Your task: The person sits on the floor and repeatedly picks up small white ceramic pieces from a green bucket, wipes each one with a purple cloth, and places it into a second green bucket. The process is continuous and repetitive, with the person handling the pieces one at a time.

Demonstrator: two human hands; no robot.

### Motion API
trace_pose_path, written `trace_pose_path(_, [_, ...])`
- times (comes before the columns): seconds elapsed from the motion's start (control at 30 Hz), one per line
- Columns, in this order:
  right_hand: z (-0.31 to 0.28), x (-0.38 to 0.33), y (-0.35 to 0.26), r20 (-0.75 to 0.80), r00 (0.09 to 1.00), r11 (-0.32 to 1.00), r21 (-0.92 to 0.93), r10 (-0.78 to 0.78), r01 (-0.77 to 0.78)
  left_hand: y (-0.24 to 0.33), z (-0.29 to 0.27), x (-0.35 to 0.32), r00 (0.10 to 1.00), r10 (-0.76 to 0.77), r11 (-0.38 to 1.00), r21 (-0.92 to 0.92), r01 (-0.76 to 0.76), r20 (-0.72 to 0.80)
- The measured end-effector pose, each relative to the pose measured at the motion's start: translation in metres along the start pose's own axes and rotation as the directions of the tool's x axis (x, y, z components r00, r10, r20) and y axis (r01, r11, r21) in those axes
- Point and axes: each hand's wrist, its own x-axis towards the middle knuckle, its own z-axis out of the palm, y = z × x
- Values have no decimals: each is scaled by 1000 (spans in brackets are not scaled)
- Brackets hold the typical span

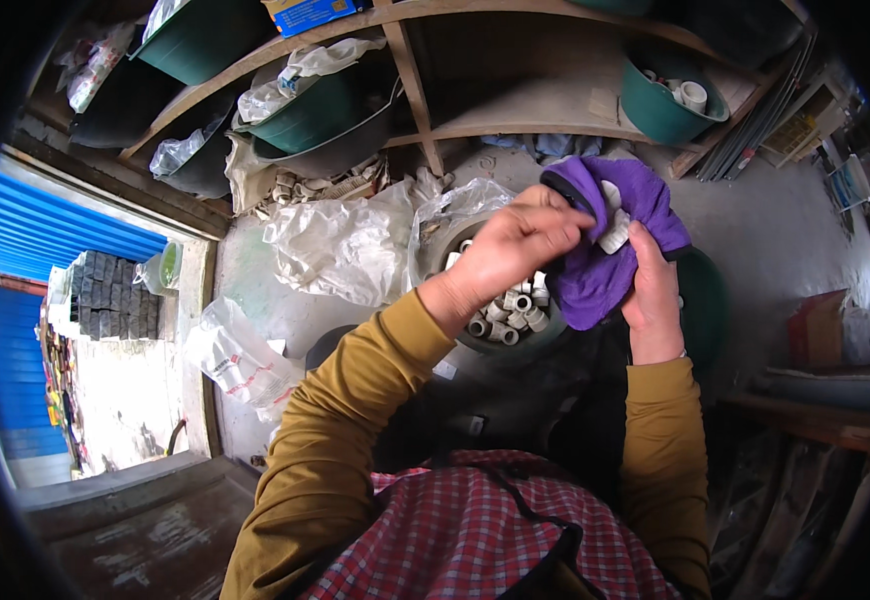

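Note:
A purple cloth [600, 285] with a dark edge is bunched up in front of me, over the right side of a tub of fittings. My right hand [652, 300] grips the cloth from its right side, thumb on top. A white plastic pipe fitting [615, 232] lies in the folds by that thumb. My left hand [525, 240] is closed, its fingertips at the cloth's dark edge; they are slightly blurred. Below the hands, several white pipe fittings [510, 315] lie in the round tub [545, 338], which is partly hidden by my left hand and the cloth.
A dark green tub [705, 300] stands right of the cloth. Crumpled clear plastic bags [330, 250] lie on the floor to the left. Wooden shelves [515, 128] ahead hold green tubs [670, 110]. At the left, a doorway [210, 350] opens onto stacked grey blocks [115, 295].

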Motion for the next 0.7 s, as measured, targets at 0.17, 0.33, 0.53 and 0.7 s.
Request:
trace_pose_path(0.17, [7, -13, 4, 127, 992, 997, -82, 13, -3, -15, 8, -1, 939, 344, 835, 456, -309, 7])
trace_pose_path(0.33, [7, -23, 10, 143, 983, 929, -338, -111, 154, -17, 3, 4, 982, 184, 902, 404, -149, -48])
trace_pose_path(0.53, [22, -23, 11, 476, 809, 442, -678, -346, 588, -32, 5, 3, 946, -318, 887, -373, 272, -68])
trace_pose_path(0.7, [18, -18, 13, 225, 869, 624, -619, -441, 477, -4, 20, -1, 971, -220, 907, -347, 238, 90])
